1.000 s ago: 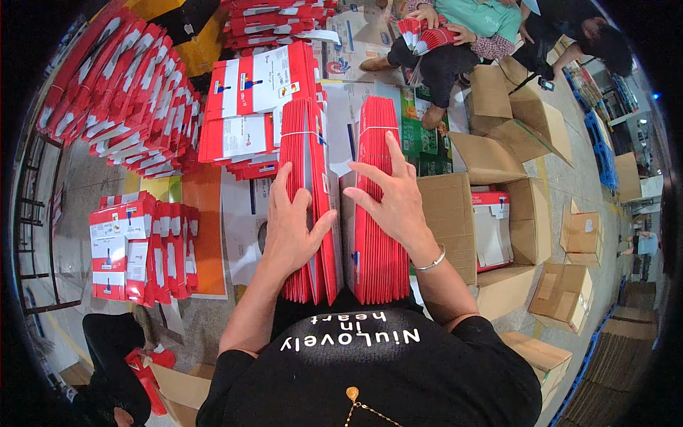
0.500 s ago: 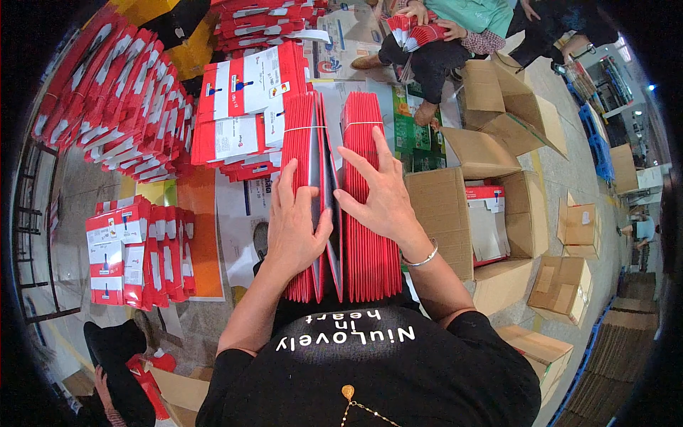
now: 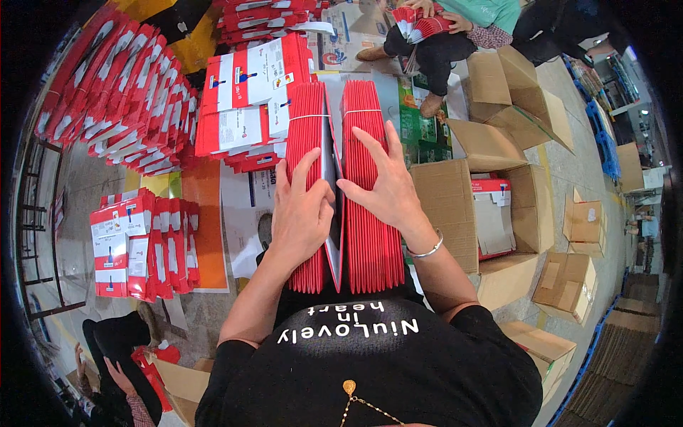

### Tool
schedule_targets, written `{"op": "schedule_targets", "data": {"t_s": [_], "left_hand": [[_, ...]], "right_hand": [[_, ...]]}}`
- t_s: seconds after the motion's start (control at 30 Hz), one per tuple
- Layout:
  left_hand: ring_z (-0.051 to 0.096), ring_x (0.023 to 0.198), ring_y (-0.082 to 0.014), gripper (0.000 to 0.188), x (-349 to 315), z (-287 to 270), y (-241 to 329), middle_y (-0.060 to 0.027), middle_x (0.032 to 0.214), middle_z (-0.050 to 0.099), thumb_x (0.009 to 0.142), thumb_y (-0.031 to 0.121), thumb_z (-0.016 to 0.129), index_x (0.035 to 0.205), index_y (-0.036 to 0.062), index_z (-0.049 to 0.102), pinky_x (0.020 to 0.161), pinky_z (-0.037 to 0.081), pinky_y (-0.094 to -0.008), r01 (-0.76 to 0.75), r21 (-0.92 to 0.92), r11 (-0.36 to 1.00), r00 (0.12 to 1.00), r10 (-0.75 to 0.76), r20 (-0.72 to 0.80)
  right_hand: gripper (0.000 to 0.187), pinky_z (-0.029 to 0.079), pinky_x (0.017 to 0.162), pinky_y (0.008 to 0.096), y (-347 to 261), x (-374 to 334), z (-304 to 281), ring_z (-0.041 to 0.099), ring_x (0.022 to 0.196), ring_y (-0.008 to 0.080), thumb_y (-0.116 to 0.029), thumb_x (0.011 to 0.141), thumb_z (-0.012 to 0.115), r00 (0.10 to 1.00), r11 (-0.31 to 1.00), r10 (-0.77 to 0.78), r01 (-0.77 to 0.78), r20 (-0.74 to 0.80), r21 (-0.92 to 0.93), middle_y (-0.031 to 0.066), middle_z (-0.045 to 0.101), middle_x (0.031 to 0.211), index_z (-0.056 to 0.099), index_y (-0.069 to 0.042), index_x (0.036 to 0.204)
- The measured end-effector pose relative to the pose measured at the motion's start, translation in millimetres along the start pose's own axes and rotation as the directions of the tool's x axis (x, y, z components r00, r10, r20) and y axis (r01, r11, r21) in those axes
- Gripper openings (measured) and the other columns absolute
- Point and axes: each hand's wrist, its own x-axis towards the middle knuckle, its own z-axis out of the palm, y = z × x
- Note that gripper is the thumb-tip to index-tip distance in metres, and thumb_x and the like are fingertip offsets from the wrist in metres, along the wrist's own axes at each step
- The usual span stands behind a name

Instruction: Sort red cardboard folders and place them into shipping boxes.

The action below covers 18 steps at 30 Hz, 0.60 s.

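Two tall bundles of flat red folded cartons stand on edge side by side in front of my body, each with a thin white band round its far end. On the left bundle (image 3: pixel 306 107) lies my left hand (image 3: pixel 302 217), its outer fingers stretched and its index finger and thumb bent by the inner edge. My right hand (image 3: pixel 390 186) rests with spread fingers on the right bundle (image 3: pixel 373 249), its thumb reaching to the gap. One loose-looking carton (image 3: pixel 333 245) with a grey inner face stands between the bundles.
Stacked red-and-white cartons (image 3: pixel 249 96) lie ahead, with a big heap (image 3: pixel 121 92) and a smaller stack (image 3: pixel 131 245) on the left. An open cardboard box (image 3: pixel 441 213) holding cartons stands at right. A co-worker (image 3: pixel 441 43) sits ahead holding fanned red pieces; another person's hand (image 3: pixel 121 377) shows lower left.
The gap between the two bundles has changed slightly, the grey-faced carton now standing closer to the right bundle. My right hand has shifted a little to the right, and my left index finger is more bent.
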Motion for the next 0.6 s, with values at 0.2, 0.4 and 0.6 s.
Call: {"op": "schedule_targets", "data": {"t_s": [0.2,0.4,0.6], "left_hand": [[0.023,0.143,-0.0539,0.042,1,3,16,-0.0230,0.158,0.030,0.087,0.041,0.073,0.086,0.0046,0.053,0.118,0.017,-0.0666,0.110,0.053,0.992,0.993,-0.112,0.030],[0.025,0.144,-0.0518,0.039,0,6,10,-0.0243,0.156,0.032,0.086,0.033,0.074,0.098,0.0042,0.051,0.118,0.017,-0.0658,0.070,0.030,0.997,0.997,-0.070,-0.016],[0.030,0.144,-0.0471,0.034,0,4,4,-0.0246,0.154,0.035,0.086,0.013,0.066,0.114,0.0043,0.050,0.121,0.016,-0.0631,0.074,-0.053,0.996,0.995,-0.077,-0.062]], "right_hand": [[0.086,0.034,0.117,0.0499,16,2,-3,0.043,0.140,0.0372,-0.033,0.083,0.083,0.992,0.996,-0.049,0.040,0.119,0.080,0.0208,0.047,0.148,0.041,-0.013,0.155],[0.082,0.039,0.115,0.0489,24,2,5,0.046,0.136,0.0407,-0.030,0.083,0.082,0.993,0.964,-0.115,0.103,0.035,0.246,0.0250,0.046,0.144,0.043,-0.014,0.153],[0.077,0.040,0.114,0.0473,19,1,4,0.047,0.134,0.0398,-0.020,0.081,0.077,0.996,0.970,-0.084,0.080,0.008,0.229,0.0243,0.046,0.143,0.046,-0.013,0.151]]}}
